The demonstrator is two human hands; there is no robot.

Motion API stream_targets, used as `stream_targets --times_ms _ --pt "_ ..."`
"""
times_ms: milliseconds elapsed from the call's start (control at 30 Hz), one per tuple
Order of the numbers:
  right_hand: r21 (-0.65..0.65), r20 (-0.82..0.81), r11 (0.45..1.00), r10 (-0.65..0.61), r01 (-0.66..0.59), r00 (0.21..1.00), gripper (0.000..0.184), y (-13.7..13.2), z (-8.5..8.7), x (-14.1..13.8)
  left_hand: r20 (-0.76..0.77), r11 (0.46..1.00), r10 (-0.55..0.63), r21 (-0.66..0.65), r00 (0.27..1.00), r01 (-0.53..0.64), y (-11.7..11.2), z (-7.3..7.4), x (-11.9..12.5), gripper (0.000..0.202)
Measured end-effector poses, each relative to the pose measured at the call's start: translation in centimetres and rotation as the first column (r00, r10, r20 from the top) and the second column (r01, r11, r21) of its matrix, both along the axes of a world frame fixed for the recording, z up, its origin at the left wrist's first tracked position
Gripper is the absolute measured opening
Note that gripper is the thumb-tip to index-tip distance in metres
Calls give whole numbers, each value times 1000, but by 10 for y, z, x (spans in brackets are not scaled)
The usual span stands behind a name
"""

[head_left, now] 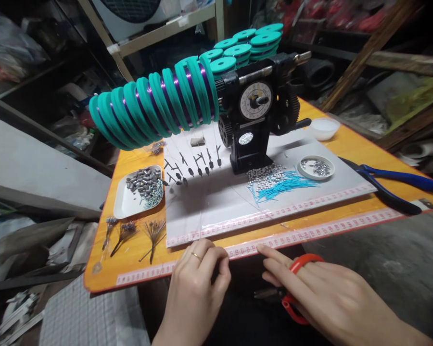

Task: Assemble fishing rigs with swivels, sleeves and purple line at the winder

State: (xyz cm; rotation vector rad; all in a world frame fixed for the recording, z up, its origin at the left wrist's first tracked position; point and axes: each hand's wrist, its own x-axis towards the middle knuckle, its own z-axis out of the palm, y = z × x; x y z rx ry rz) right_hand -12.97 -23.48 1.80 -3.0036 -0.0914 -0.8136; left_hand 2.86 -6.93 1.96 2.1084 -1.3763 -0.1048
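Note:
My left hand [198,283], with a ring on one finger, is closed in a pinch at the table's front edge. Whatever its fingertips hold is too fine to make out. My right hand [321,293] holds red-handled scissors [296,312], the blades pointing left below the edge. Its index fingertip touches the measuring tape [296,239] along that edge. Beyond both hands, a black winding machine [254,125] carries a row of teal spools [155,103] with purple line. Thin lines hang from the spools, and several small dark weights [200,170] lie beneath them on the white board [216,206].
A white tray [119,204] of dark sinkers stands left, with wire bundles [153,235] in front. Blue strips [285,186], small beads [263,175] and a round dish [303,174] lie right of centre. Blue-handled pliers [400,178] overhang the right edge. Stacked spools [238,49] stand behind.

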Motion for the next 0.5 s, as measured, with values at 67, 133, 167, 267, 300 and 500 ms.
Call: stream_targets --times_ms 67,133,167,267,300,500 --pt "4 -4 1000 -5 5 1000 34 0 0 0 -2 1000 0 10 1000 1 0 0 1 14" --pt "3 -7 1000 -6 6 1000 35 0 0 0 -5 1000 -9 14 1000 9 0 0 2 15" --pt "0 -6 1000 -3 3 1000 35 0 0 1 -9 1000 -13 11 1000 13 0 0 2 15" --pt "-5 -5 1000 6 -6 1000 35 1 0 1 -26 1000 -20 -7 999 20 0 1 3 15" --pt "-5 -6 1000 8 -8 1000 34 1 -1 1 -29 1000 -21 -10 999 21 0 1 3 16" --pt "13 -23 1000 7 -7 1000 33 0 -9 -4 20 1000 0 -5 1000 0 -3 1 2 15"
